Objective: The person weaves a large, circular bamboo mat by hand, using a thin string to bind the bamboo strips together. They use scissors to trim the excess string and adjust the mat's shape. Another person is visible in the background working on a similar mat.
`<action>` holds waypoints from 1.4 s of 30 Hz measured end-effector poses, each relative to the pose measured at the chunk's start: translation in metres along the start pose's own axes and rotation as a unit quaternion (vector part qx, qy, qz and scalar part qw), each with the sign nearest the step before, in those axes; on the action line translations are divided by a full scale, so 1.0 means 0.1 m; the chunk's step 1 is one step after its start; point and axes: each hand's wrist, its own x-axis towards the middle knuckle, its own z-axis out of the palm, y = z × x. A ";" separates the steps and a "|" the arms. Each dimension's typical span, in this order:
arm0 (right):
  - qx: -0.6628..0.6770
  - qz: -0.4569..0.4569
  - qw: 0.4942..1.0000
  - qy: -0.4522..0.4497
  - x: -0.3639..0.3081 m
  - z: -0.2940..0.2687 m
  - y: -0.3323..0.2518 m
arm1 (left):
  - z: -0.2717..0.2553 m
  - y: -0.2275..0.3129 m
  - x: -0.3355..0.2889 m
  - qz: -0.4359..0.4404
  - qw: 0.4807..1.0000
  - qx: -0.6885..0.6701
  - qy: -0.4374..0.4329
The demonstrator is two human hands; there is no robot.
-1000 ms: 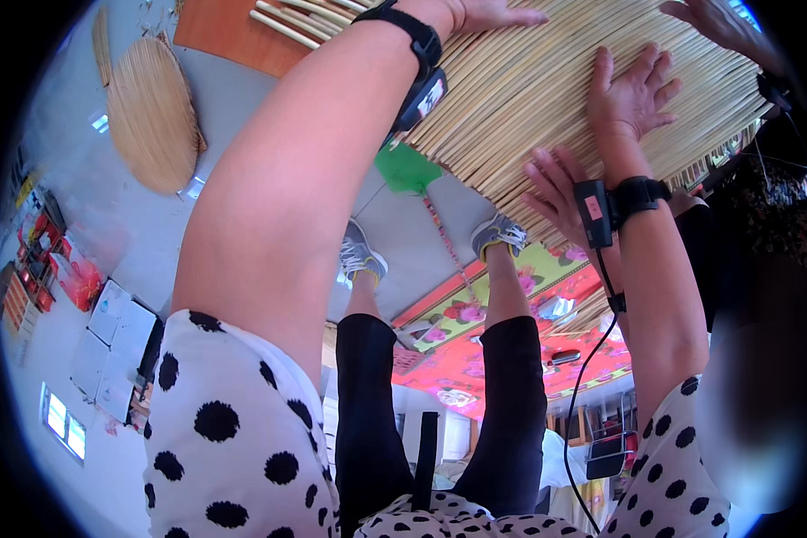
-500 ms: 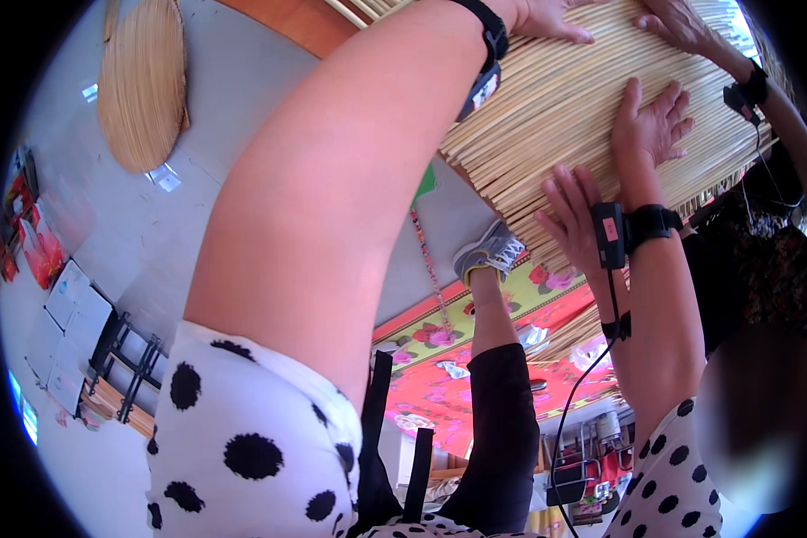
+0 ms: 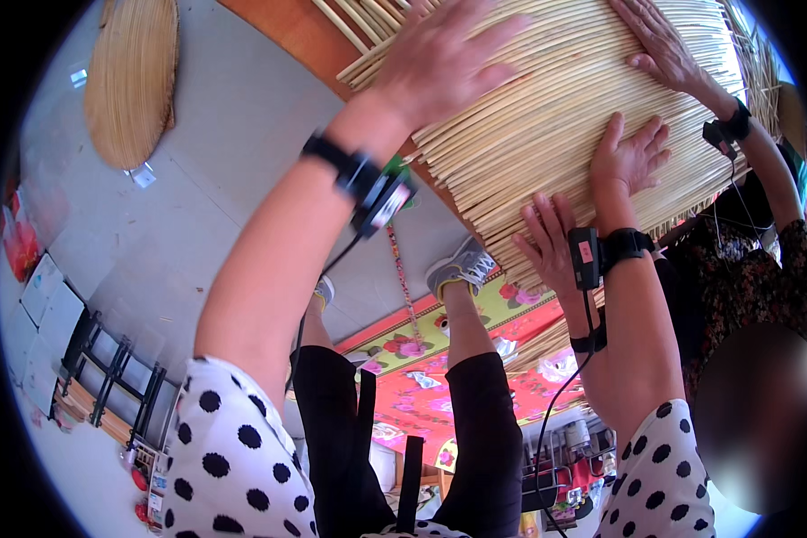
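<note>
A broad layer of pale, thin plant stalks [image 3: 511,117], laid side by side, covers a table with a brown wooden edge [image 3: 287,40]. Over its left part is my left hand [image 3: 448,58], slightly blurred, fingers spread and holding nothing; whether it touches the stalks I cannot tell. My right hand [image 3: 630,160] rests on the stalks farther right, fingers apart. Close beside it, at the near edge, another person's hand [image 3: 551,235] lies with fingers extended. A second hand of a co-worker [image 3: 662,49] presses flat on the far right of the layer.
An oval board of stalks [image 3: 133,85] lies on the grey floor at far left. Loose stalk ends [image 3: 359,27] jut past the table edge. A red flowered cloth [image 3: 421,381] spreads below. A black metal rack [image 3: 108,368] stands lower left. A cable [image 3: 551,403] hangs by my right arm.
My left hand has drawn back toward me and left from the far part of the stalks. My right hand stays spread on them. The whole view has shifted slightly.
</note>
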 end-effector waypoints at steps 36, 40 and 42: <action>0.033 -0.014 0.999 -0.015 0.05 0.03 0.01 | -0.07 0.25 -0.79 -0.096 0.989 0.057 -0.095; 0.035 -0.012 0.999 -0.010 0.04 0.02 0.01 | -0.07 0.26 -0.78 -0.096 0.989 0.060 -0.095; 0.038 -0.013 0.999 -0.003 0.04 0.02 0.01 | -0.07 0.26 -0.77 -0.095 0.989 0.061 -0.094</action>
